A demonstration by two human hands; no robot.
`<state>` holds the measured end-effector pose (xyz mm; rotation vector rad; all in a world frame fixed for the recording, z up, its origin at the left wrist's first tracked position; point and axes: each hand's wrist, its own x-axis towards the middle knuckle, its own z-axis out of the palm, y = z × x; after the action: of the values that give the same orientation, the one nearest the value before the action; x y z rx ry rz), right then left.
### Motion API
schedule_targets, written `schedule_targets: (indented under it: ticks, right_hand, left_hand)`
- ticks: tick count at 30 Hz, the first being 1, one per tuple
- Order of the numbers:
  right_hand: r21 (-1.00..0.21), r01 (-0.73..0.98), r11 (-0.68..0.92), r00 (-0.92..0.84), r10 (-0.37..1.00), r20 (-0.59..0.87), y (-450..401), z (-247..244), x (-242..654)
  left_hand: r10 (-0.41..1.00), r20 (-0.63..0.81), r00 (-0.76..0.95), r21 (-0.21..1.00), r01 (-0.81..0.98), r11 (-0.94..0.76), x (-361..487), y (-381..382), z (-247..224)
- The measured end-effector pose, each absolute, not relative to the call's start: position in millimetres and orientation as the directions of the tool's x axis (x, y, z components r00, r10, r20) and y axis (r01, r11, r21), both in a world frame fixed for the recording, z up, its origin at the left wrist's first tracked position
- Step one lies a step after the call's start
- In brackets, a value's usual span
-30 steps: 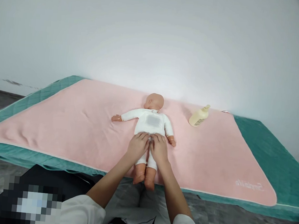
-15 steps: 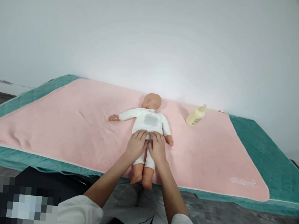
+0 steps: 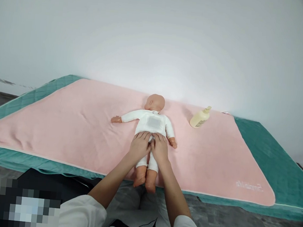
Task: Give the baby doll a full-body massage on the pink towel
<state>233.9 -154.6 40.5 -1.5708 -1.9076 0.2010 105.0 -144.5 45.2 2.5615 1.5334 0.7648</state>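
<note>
A baby doll (image 3: 154, 121) in a white suit lies face down, its head toward the wall and its arms spread. My left hand (image 3: 140, 144) rests on the doll's lower back and hip, its fingers laid forward over the cloth. Beside it, my right hand (image 3: 159, 145) lies on the other side of the same area, fingers also forward. The two hands nearly meet at the middle, with thumbs close together. Both bare feet of the doll show between my forearms. A cream pump bottle (image 3: 200, 118) leans to the right of the doll.
Under the doll is a pink mat (image 3: 211, 158) on a green padded bed (image 3: 276, 157). A pale wall (image 3: 158, 39) rises behind it. At the lower left, below the bed edge, are a black object (image 3: 37, 181) and a blurred patch.
The whole view has shifted slightly, so doll, bottle and hands appear a little further right. Both hands stay on the doll's lower back.
</note>
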Motion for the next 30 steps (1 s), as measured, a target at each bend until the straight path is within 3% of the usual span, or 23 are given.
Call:
schedule_targets:
  ticks: [6,13,20,30]
  right_hand:
    - [-0.455,0.849,0.27,-0.064,0.906,0.419,-153,41,233]
    - [-0.474,0.82,0.32,-0.003,0.831,0.556,-158,36,234]
    - [-0.506,0.813,0.289,-0.006,0.873,0.488,-150,39,233]
    - [-0.462,0.851,0.25,-0.033,0.904,0.427,-138,34,236]
  left_hand:
    - [0.839,0.363,0.406,0.288,0.807,-0.515,105,-139,51]
    - [0.773,0.492,0.4,0.289,0.763,-0.578,104,-138,43]
    - [0.8,0.453,0.394,0.292,0.782,-0.551,108,-133,43]
    - [0.837,0.341,0.428,0.278,0.805,-0.525,105,-122,49]
